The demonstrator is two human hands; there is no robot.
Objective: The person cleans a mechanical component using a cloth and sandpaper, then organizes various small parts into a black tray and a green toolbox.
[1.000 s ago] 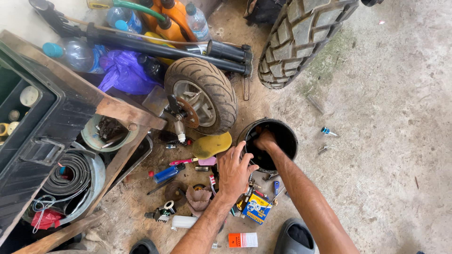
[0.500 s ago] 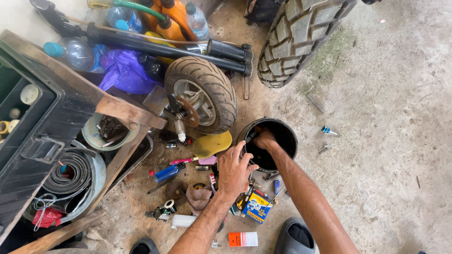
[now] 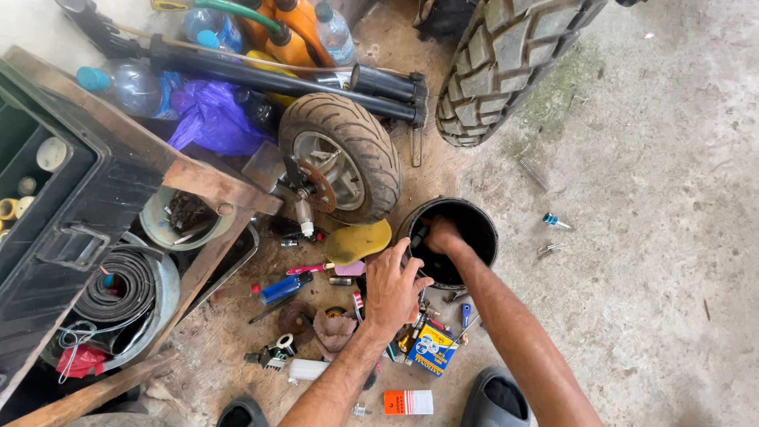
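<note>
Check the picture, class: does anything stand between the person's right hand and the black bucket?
Nothing visible does. The right hand is already inside the black bucket, past its rim. The left hand rests just outside, beside the rim.

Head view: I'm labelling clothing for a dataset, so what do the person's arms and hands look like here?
Both forearms are bare, with no sleeves in view. The left hand and right hand wear no gloves; no rings, watch or bands are visible.
</note>
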